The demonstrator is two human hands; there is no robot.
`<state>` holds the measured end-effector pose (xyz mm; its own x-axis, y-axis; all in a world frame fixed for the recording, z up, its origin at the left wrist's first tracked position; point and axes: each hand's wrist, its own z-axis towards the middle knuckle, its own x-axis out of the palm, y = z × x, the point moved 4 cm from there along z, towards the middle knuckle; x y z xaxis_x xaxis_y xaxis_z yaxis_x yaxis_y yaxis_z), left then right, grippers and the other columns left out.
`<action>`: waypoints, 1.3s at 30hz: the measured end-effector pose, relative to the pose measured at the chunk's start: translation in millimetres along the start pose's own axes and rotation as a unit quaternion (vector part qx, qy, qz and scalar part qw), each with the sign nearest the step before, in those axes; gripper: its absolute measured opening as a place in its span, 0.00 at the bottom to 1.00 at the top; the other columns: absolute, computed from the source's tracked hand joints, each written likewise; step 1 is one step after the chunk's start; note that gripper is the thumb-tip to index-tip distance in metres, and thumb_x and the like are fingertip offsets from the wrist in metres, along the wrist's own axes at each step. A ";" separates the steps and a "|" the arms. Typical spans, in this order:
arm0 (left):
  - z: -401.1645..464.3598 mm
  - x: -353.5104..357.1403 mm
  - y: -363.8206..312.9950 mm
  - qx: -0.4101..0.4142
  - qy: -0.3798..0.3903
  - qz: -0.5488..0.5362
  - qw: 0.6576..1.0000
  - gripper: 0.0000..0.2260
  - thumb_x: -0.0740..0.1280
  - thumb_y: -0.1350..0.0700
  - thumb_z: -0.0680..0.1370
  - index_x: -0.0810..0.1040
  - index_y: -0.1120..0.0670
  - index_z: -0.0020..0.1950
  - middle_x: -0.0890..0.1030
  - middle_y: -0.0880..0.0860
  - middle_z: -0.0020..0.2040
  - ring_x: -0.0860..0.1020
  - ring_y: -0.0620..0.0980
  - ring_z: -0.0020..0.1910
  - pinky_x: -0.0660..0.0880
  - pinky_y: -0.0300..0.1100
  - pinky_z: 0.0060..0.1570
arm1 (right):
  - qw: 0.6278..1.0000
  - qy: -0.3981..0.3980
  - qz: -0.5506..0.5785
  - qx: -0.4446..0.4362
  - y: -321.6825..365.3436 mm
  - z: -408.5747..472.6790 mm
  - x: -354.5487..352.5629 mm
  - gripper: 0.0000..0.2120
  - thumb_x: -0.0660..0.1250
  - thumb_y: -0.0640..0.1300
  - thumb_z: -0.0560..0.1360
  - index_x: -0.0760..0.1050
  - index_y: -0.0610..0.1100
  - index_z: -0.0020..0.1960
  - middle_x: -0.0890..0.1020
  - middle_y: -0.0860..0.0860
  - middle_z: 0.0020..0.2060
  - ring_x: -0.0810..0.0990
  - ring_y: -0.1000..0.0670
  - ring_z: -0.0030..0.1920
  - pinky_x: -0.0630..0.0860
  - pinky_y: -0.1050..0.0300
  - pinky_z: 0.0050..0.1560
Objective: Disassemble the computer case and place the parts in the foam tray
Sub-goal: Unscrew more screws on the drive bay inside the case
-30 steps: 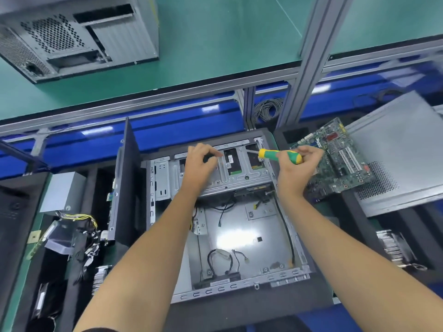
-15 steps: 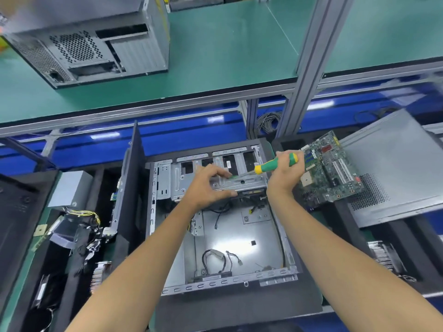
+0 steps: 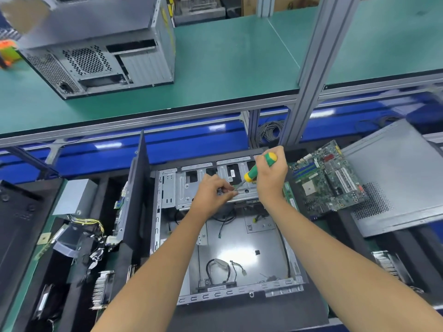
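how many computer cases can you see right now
2: an open computer case lying in the foam tray under both hands, and a closed computer case on the green bench, upper left. Others may sit out of view.

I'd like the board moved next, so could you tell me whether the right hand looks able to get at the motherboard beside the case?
Probably yes, once freed: the motherboard lies uncovered just right of the right hand, nothing between them, but that hand grips the screwdriver.
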<state>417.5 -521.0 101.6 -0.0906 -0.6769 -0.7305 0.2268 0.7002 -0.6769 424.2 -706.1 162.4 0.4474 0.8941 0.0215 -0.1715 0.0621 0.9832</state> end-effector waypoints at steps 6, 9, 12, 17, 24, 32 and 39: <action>0.3 2.4 1.7 -0.001 -0.007 -0.014 1.000 0.08 0.77 0.44 0.73 0.79 0.41 0.41 0.79 0.43 0.40 0.73 0.46 0.46 0.66 0.34 0.48 | 0.975 0.153 -0.148 -0.064 27.0 3.6 22.4 0.08 0.68 0.43 0.73 0.68 0.44 0.43 0.73 0.46 0.35 0.70 0.51 0.34 0.70 0.53 0.35; 2.5 -0.6 1.3 -0.016 0.009 -0.044 0.999 0.08 0.79 0.48 0.72 0.81 0.44 0.43 0.79 0.46 0.40 0.74 0.46 0.46 0.70 0.36 0.48 | 0.939 0.231 -0.228 -0.113 40.9 4.2 34.0 0.08 0.67 0.45 0.72 0.67 0.47 0.43 0.73 0.50 0.38 0.72 0.47 0.37 0.69 0.50 0.37; 3.3 -10.9 5.2 -0.059 0.029 -0.176 0.982 0.12 0.80 0.57 0.72 0.81 0.44 0.48 0.83 0.50 0.43 0.80 0.44 0.43 0.78 0.37 0.48 | 0.905 0.282 -0.290 -0.133 44.9 -0.1 40.9 0.08 0.67 0.47 0.73 0.67 0.50 0.45 0.72 0.51 0.40 0.73 0.48 0.38 0.67 0.52 0.35; 2.8 -13.3 5.7 -0.071 -0.008 -0.189 0.979 0.10 0.76 0.62 0.76 0.80 0.50 0.52 0.83 0.51 0.46 0.82 0.45 0.44 0.79 0.38 0.47 | 0.852 0.388 -0.336 -0.101 59.8 9.8 46.6 0.07 0.67 0.47 0.74 0.68 0.52 0.45 0.75 0.51 0.43 0.75 0.48 0.42 0.68 0.51 0.39; 23.1 -17.0 0.5 -0.042 -0.034 0.010 0.998 0.01 0.73 0.57 0.79 0.83 0.53 0.50 0.76 0.48 0.46 0.76 0.46 0.46 0.74 0.38 0.47 | 0.848 0.426 -0.312 -0.035 66.2 14.5 45.1 0.06 0.68 0.41 0.73 0.71 0.49 0.44 0.79 0.49 0.39 0.74 0.47 0.38 0.77 0.41 0.43; 57.2 -19.5 -19.7 0.045 0.130 0.263 0.955 0.06 0.69 0.49 0.81 0.80 0.50 0.53 0.75 0.47 0.51 0.76 0.48 0.51 0.74 0.46 0.44 | 0.871 0.384 -0.306 -0.009 58.8 15.5 34.8 0.06 0.67 0.43 0.72 0.70 0.51 0.44 0.79 0.47 0.38 0.74 0.47 0.37 0.78 0.37 0.43; 71.3 -18.7 -35.1 0.047 0.193 0.341 0.919 0.05 0.68 0.56 0.76 0.78 0.57 0.48 0.74 0.49 0.38 0.78 0.54 0.40 0.75 0.47 0.37 | 0.878 0.386 -0.282 -0.003 59.4 13.0 42.4 0.06 0.67 0.40 0.72 0.70 0.47 0.43 0.74 0.49 0.33 0.71 0.48 0.36 0.74 0.42 0.41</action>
<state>480.4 -549.1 145.5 -0.2293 0.0553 -0.9718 0.4396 0.8967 -0.0527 444.5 -670.2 224.1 -0.2662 0.7541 -0.6004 -0.1186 0.5926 0.7967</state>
